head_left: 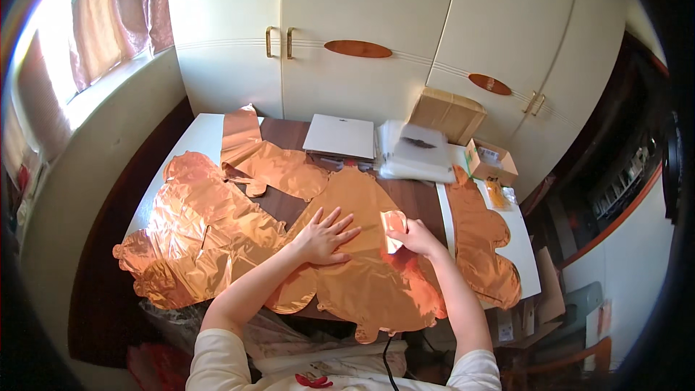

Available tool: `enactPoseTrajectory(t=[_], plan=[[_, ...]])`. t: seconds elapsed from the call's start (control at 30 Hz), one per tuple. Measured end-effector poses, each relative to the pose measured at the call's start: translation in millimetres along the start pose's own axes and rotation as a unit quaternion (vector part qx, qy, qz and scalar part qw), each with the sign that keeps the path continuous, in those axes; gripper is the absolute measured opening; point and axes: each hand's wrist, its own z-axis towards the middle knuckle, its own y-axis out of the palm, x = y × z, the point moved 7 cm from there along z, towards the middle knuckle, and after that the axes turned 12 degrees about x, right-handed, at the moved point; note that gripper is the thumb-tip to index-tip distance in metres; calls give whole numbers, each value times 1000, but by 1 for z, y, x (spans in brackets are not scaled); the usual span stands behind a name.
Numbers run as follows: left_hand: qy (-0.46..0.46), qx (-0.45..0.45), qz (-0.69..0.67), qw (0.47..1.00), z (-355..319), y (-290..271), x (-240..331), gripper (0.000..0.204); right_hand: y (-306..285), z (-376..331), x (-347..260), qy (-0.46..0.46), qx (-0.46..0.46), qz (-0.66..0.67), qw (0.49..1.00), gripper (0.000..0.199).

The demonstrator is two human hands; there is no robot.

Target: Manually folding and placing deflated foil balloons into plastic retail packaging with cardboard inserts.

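A flat, deflated copper-coloured foil balloon [355, 203] lies in front of me on the table. My left hand [326, 237] rests on it, palm down with the fingers spread. To its right, my right hand [418, 237] pinches a shiny turned-up flap of the foil between thumb and fingers. Below that hand the foil shows a reddish, glossy patch. More crinkled foil balloons [206, 224] lie on the left, some overlapping. Another flat foil piece [478, 239] with a scalloped edge lies at the right, apart from my hands.
At the table's back stand a silver laptop-like slab [339, 136], a stack of clear plastic bags [416, 150], a cardboard box [447, 112] and a small open box [491, 163]. A small yellow packet [496, 193] lies nearby. White cupboards [362, 0] rise behind the table.
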Motion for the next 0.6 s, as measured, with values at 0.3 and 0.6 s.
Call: enactPoseTrajectory(t=[0.3, 0.6], plan=[[-1, -10, -5, 1000, 1, -4, 2, 75, 33, -52, -18, -228, -16, -198, 953, 47], [7, -24, 24, 999, -1, 1, -1, 80, 63, -59, -31, -353, 44, -304, 884, 63]])
